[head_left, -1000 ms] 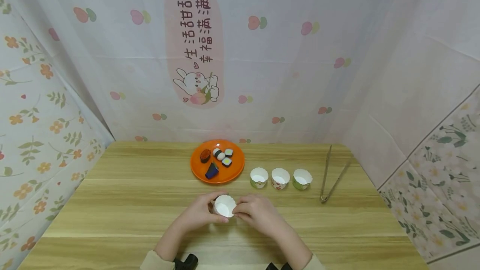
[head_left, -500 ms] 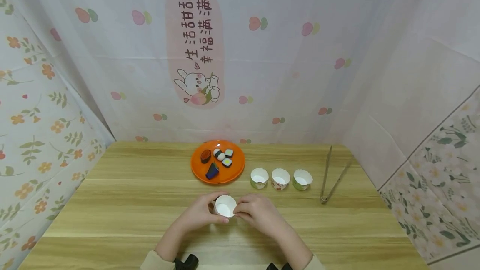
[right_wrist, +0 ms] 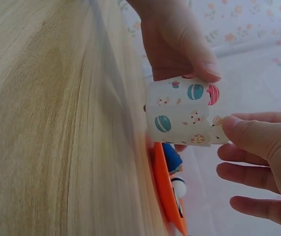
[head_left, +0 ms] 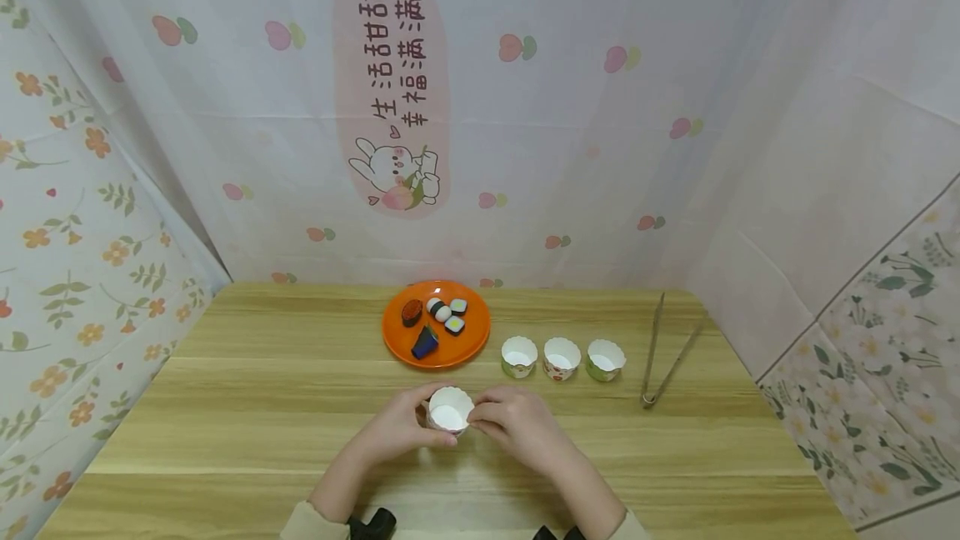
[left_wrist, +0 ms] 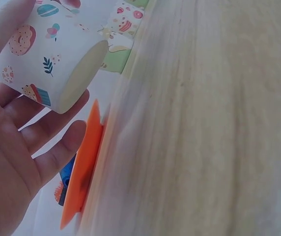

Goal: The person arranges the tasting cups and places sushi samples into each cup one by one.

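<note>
A white paper baking cup (head_left: 450, 410) printed with macarons and doughnuts is held a little above the table, its mouth facing up. My left hand (head_left: 397, 425) grips the cup's side between thumb and fingers. From the other side, my right hand (head_left: 517, 425) pinches its scalloped rim with thumb and forefinger. In the right wrist view the other right fingers (right_wrist: 248, 177) are spread apart from the cup. The left wrist view shows the cup's pale base (left_wrist: 84, 78) off the tabletop.
Behind the hands, an orange plate (head_left: 472, 347) bears several toy sushi pieces (head_left: 438, 309). Three similar baking cups (head_left: 519, 367) (head_left: 561, 368) (head_left: 605, 369) stand in a row right of it. Metal tongs (head_left: 652, 357) lie farther right. Printed cloth (head_left: 585, 148) hangs behind the wooden table (head_left: 247, 407).
The cup is tipped very slightly in my hands. Both hands keep their hold in nearly the same spot, and the other things have not moved.
</note>
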A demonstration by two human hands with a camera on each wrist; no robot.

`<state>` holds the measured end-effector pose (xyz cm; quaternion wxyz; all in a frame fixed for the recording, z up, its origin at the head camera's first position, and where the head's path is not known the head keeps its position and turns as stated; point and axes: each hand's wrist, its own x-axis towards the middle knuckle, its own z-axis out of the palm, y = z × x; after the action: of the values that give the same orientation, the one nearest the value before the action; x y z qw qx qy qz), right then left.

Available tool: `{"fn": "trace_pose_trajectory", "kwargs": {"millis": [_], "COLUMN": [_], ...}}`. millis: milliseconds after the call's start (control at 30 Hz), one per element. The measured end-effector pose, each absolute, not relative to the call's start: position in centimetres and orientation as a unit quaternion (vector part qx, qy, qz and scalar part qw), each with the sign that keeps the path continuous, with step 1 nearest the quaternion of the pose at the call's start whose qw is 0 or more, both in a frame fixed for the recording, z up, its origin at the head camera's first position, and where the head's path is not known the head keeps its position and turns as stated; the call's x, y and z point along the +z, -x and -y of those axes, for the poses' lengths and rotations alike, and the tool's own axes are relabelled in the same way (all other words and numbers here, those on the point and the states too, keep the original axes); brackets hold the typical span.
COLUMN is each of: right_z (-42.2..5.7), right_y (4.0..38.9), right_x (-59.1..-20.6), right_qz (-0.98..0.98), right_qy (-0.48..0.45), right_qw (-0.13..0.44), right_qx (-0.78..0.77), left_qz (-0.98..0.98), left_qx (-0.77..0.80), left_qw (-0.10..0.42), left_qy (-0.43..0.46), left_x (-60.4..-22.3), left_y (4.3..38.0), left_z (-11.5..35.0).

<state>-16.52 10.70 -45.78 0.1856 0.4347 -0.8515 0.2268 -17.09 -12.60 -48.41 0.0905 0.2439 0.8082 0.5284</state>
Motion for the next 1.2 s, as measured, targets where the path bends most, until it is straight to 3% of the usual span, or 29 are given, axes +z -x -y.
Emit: {"fn": "trace_pose_trajectory", "kwargs": {"millis": [1200], "right_z": [-13.7], "right_y": [16.9], "right_x": [-44.2], "right_qz": [0.832], "right_qy": [-0.429], "right_qw": [0.254], "right_qx": [0.242], "left_qz": [-0.808], "left_qx": [0.529], "left_qw": [0.092], "left_qy": [-0.244], "left_x": [-48.7], "left_y": [17.4], "left_z": [12.9]}}
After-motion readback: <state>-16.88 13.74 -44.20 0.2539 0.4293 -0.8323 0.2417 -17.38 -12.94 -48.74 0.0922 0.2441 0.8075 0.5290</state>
